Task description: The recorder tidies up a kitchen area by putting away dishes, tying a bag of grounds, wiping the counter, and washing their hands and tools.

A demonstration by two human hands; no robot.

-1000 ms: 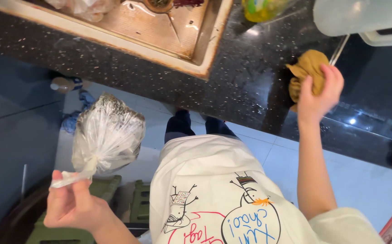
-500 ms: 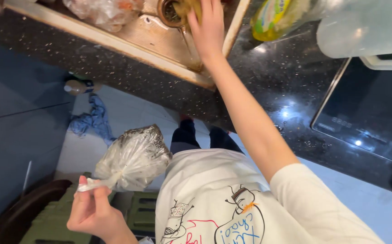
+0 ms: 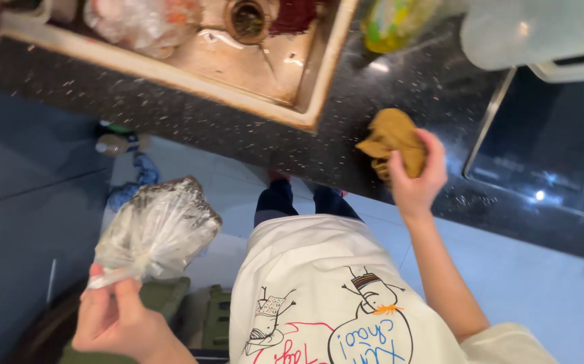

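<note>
**Bag pinched by its neck, cloth pressed to the desk**

Head view: the left hand (image 3: pixel 120 323) has its grip closed on the twisted neck of a clear plastic bag (image 3: pixel 157 232), held clear over the floor; contents unclear. The right hand (image 3: pixel 416 178) clutches a yellow-brown cloth (image 3: pixel 391 138) on the black desk (image 3: pixel 238 138), beside the sink (image 3: pixel 305 111), which holds 1 more bag.

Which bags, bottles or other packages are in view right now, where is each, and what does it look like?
Clear plastic bag: gripped by the left hand, bulging, twisted neck.
Second plastic bag: in the sink, clear, crumpled.
Bottle: on the counter, yellow-green.
Small bottle: on the floor, lying down.
</note>
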